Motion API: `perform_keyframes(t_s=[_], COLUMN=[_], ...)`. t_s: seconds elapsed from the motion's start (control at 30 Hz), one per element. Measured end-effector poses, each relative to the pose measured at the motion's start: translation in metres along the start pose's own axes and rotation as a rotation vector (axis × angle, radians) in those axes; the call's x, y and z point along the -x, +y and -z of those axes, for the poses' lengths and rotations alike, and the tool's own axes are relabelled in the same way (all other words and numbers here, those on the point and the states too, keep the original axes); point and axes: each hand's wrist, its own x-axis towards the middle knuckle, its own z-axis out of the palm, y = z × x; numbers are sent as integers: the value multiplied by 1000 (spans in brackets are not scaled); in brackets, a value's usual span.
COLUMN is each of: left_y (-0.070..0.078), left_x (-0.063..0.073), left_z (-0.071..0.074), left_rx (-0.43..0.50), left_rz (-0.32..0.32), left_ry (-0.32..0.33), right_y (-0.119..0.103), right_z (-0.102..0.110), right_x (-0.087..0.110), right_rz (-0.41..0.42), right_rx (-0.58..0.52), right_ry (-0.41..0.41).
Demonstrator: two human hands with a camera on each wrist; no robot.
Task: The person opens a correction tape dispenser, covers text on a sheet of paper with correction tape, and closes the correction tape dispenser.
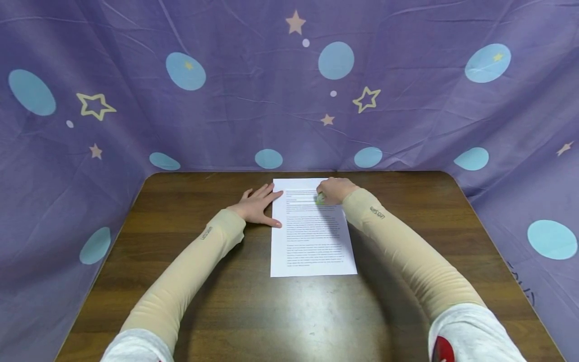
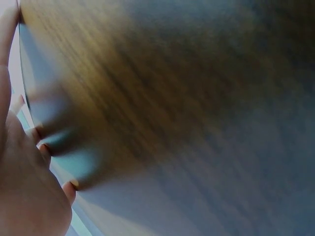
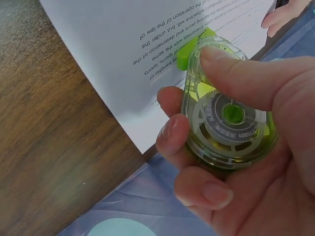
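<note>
A white sheet of printed paper [image 1: 307, 241] lies on the brown wooden table. My right hand [image 1: 335, 191] grips a clear and green correction tape dispenser [image 3: 229, 118] near the sheet's upper right. In the right wrist view the thumb lies on top of the dispenser and the fingers curl round its side; its green tip [image 3: 187, 54] is over the printed lines. With fingers spread, my left hand [image 1: 257, 205] rests flat at the sheet's left edge, its fingertips on the paper. The left wrist view shows that hand [image 2: 29, 182] low over the wood grain.
The wooden table [image 1: 181, 201] reaches back to a purple curtain [image 1: 235, 120] with stars and blue ovals, which also hangs along both sides. Beige sleeves [image 1: 190, 271] cover both forearms.
</note>
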Motion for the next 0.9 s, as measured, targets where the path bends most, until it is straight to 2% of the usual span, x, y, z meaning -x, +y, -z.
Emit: perform_keyframes(t_s=[0.47,0.9], left_y=[-8,-2], left_x=[-6,-2], left_z=[-6,-1], left_rx=[12,23], left_rz=[14,7], left_ry=[-20,-13], right_y=[10,16], right_z=[-5,-5], right_x=[3,10], right_rz=[-19,-18], right_rx=[-15,6], right_ry=[14,14])
